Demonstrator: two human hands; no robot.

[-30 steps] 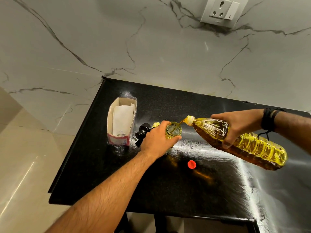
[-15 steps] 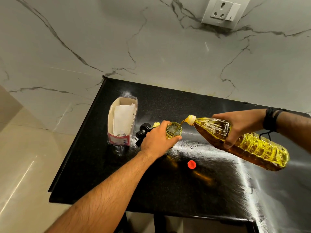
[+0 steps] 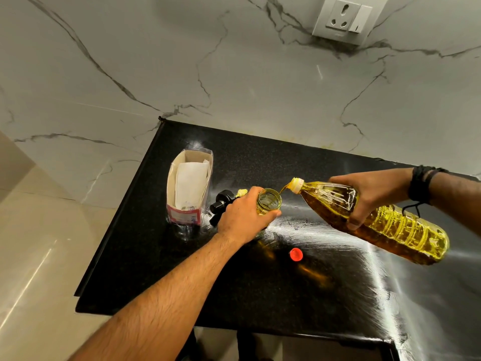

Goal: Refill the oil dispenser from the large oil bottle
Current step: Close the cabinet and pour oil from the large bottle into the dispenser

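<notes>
Your left hand is wrapped around the oil dispenser, which stands upright on the black worktop with its mouth open. Your right hand grips the large oil bottle near its shoulder, tilted so a thin stream of oil runs from its neck into the dispenser. A red cap lies on the worktop nearby.

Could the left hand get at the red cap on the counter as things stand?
Probably not right away: the left hand is wrapped around the oil dispenser while oil pours in. The red cap lies uncovered on the counter close by, so the path itself looks clear.
</notes>
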